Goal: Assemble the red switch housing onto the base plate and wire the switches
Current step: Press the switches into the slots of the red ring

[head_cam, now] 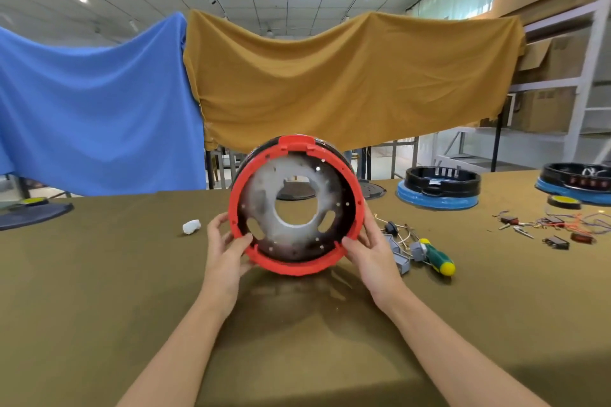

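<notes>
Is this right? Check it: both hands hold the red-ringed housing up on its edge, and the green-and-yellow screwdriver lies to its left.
Not quite. In the head view the left hand and right hand do hold the red-ringed housing on edge, but the screwdriver lies to its right.

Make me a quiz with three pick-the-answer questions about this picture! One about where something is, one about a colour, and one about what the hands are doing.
1. Where does the screwdriver lie?
A. On the table, right of the red ring
B. Inside the red ring
C. On the shelf

2. What colour is the cloth hanging behind the red ring?
A. Green
B. Mustard yellow
C. White

3. How is the ring held?
A. Flat on the table, untouched
B. In one hand only
C. Tipped up on edge, between both hands

Answers:
1. A, it lies on the table beside the right hand.
2. B, the mustard cloth hangs right behind it.
3. C, the left hand and right hand grip opposite sides.
</notes>
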{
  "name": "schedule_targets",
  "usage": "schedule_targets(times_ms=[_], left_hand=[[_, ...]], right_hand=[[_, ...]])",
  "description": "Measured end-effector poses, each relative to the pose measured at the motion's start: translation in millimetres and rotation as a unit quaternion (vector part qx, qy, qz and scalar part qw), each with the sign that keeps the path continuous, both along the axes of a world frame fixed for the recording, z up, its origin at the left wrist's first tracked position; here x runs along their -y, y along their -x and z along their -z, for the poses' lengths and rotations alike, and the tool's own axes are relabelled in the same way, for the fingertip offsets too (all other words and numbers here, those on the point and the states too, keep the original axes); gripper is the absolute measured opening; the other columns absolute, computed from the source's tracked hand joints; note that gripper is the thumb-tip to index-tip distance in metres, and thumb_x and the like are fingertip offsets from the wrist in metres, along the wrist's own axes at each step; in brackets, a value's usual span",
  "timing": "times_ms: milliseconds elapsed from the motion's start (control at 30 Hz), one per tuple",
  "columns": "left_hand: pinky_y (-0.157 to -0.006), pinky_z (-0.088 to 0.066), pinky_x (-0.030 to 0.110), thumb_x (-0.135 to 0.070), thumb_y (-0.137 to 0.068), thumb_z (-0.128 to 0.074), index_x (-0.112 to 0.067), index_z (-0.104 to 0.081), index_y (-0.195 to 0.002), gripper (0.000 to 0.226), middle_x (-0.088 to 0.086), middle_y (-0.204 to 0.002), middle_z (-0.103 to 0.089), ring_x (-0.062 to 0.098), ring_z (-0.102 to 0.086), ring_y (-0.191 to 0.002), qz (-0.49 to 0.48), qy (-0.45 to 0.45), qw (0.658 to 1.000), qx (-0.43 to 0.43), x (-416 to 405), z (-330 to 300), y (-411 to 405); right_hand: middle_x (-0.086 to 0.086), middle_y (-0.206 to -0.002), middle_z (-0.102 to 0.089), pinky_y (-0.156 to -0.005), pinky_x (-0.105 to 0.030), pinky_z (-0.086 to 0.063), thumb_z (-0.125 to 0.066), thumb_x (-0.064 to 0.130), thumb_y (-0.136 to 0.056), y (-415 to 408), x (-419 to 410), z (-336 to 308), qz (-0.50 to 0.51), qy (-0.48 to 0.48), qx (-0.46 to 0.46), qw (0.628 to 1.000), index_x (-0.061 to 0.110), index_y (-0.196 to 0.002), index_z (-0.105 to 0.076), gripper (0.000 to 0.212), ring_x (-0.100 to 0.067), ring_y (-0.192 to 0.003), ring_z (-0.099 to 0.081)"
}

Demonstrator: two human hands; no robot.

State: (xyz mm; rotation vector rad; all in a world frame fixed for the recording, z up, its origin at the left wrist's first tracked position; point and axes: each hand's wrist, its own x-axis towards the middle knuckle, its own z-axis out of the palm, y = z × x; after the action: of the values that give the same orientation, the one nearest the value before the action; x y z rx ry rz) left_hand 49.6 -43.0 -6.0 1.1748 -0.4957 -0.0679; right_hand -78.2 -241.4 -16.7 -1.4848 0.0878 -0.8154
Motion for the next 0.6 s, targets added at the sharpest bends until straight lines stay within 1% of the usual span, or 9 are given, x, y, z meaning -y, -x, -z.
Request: schedule_targets(times_ms=[133,200,267,333,433,467,533,567,600], left_hand=[[-0.065,-0.060,0.038,-0.002,-0.099,-0.050,-0.033,-0.043,-0.121,0.038,0.009,-0.098,-0.057,0.014,-0.060,-0.066,0.002,0.001,1.000,0.015,-1,2,-1],[-0.062,-0.060,0.037,-0.019,-0.099,-0.057,-0.039,-0.047,-0.116,0.028,0.007,-0.094,-0.059,0.013,-0.063,-0.069,-0.010,-0.009,0.999,0.035,-2,3,-1],[-0.053,-0.057,0.034,-0.052,-0.089,-0.063,-0.043,-0.048,-0.108,0.026,0.009,-0.090,-0.060,0.013,-0.065,-0.070,-0.051,-0.045,0.997,0.039,-2,3,-1],[-0.045,-0.052,0.033,-0.076,-0.074,-0.056,-0.042,-0.046,-0.100,0.045,0.009,-0.078,-0.058,0.018,-0.060,-0.056,-0.083,-0.096,0.992,0.023,-2,2,-2],[-0.041,-0.050,0.033,-0.082,-0.076,-0.042,-0.036,-0.042,-0.094,0.050,0.008,-0.069,-0.058,0.021,-0.050,-0.037,-0.099,-0.155,0.983,0.002,0,5,-5],[-0.043,-0.051,0.033,-0.083,-0.075,-0.040,-0.034,-0.042,-0.094,0.053,0.009,-0.070,-0.060,0.020,-0.050,-0.035,-0.114,-0.187,0.976,0.004,-1,7,-5],[-0.046,-0.050,0.030,-0.084,-0.078,-0.037,-0.033,-0.044,-0.092,0.053,0.006,-0.073,-0.064,0.021,-0.053,-0.036,-0.155,-0.242,0.958,0.022,-4,9,-6],[-0.048,-0.048,0.029,-0.082,-0.082,-0.035,-0.031,-0.046,-0.089,0.052,0.005,-0.073,-0.064,0.023,-0.056,-0.040,-0.178,-0.258,0.949,0.032,-5,11,-7],[-0.052,-0.047,0.029,-0.079,-0.086,-0.034,-0.027,-0.048,-0.084,0.055,0.004,-0.072,-0.063,0.026,-0.059,-0.048,-0.202,-0.268,0.941,0.040,-5,11,-7]], right_hand=[[0.007,-0.146,-0.052,-0.103,-0.050,-0.050,-0.048,-0.002,-0.101,0,-4,-2,0.017,0.022,0.010,1.000,0.048,-0.149,-0.033,0.071,-0.021,-0.129,-0.054],[0.009,-0.147,-0.051,-0.100,-0.045,-0.053,-0.048,0.005,-0.103,2,-6,-4,0.027,0.033,0.028,0.999,0.042,-0.152,-0.030,0.064,-0.019,-0.127,-0.057],[0.018,-0.145,-0.051,-0.098,-0.034,-0.052,-0.048,0.020,-0.105,4,-9,-7,0.045,0.024,0.044,0.998,0.040,-0.153,-0.029,0.056,-0.008,-0.127,-0.056],[0.027,-0.141,-0.051,-0.102,-0.026,-0.044,-0.048,0.036,-0.103,7,-11,-11,0.082,0.020,0.045,0.995,0.038,-0.151,-0.035,0.050,0.004,-0.129,-0.050],[0.037,-0.123,-0.060,-0.095,-0.017,-0.040,-0.044,0.053,-0.096,11,-14,-12,0.084,0.050,-0.012,0.995,0.046,-0.135,-0.052,0.040,0.014,-0.120,-0.050],[0.037,-0.119,-0.061,-0.094,-0.018,-0.039,-0.042,0.056,-0.096,10,-14,-10,0.082,0.058,-0.045,0.994,0.049,-0.132,-0.053,0.039,0.013,-0.121,-0.049],[0.021,-0.131,-0.059,-0.108,-0.032,-0.038,-0.042,0.059,-0.098,9,-11,-6,0.099,0.077,-0.107,0.986,0.046,-0.138,-0.051,0.043,-0.002,-0.133,-0.043],[0.014,-0.136,-0.057,-0.112,-0.038,-0.035,-0.042,0.058,-0.099,8,-10,-5,0.113,0.082,-0.127,0.982,0.042,-0.141,-0.050,0.046,-0.007,-0.135,-0.041],[0.012,-0.133,-0.059,-0.111,-0.038,-0.037,-0.042,0.056,-0.100,9,-10,-4,0.119,0.079,-0.132,0.981,0.040,-0.138,-0.054,0.043,-0.008,-0.132,-0.045]])
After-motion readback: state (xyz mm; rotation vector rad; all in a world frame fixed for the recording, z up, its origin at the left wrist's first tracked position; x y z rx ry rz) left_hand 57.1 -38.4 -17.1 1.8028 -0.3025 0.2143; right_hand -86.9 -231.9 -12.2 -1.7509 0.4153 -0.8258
